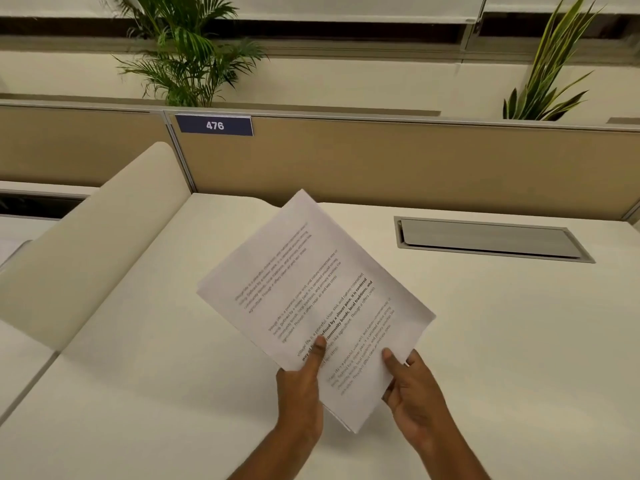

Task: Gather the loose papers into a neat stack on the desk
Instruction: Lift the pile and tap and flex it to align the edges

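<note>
Both hands grasp papers (313, 299) above desk (485, 341), near its middle: left hand (304, 386) pinches near-left edge, thumb on top; right hand (414, 389) pinches near-right corner
Sheets gathered but edges staggered at near corner
Judgement: stand bundle on edge, loosen pinch, tap on desk to square, lay flat
Long axis runs diagonal, near-right to far-left; far corner points toward partition (381, 161); printed side up

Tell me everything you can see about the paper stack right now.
The paper stack is several white printed sheets, text in short paragraphs, one in bold. It is turned diagonally over the white desk, edges nearly aligned, slightly fanned at the near corner. The left hand and right hand grip its near end, thumbs on top.
</note>
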Available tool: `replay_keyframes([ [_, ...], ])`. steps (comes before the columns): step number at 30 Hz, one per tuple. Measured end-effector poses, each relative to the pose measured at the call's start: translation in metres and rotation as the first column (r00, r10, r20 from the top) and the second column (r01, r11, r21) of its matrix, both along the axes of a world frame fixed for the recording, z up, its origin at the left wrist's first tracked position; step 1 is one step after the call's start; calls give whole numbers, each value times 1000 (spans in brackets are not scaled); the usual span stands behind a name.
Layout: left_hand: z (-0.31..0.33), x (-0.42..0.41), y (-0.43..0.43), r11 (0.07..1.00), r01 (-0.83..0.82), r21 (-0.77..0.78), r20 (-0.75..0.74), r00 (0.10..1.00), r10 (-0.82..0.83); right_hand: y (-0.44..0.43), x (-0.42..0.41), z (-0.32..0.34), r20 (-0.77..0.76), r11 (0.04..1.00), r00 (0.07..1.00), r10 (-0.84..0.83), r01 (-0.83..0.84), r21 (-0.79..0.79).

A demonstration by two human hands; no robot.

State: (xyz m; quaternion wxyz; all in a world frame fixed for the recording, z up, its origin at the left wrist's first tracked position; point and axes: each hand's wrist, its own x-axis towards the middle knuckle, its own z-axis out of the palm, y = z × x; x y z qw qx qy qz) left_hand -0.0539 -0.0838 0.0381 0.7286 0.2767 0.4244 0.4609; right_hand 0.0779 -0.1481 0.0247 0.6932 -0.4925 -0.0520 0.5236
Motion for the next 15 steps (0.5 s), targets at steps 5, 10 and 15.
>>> replay_keyframes([
  [5,-1,-16,12,999,-34,-25,4,999,34,-5,11,2,353,983,925,-142,172,-56],
  [10,1,-87,84,984,-71,164,-191,976,102,-24,42,19,570,984,815,-104,167,-61],
  [15,-3,-111,102,883,399,246,-462,850,-255,-33,46,19,619,994,783,53,19,-108],
])
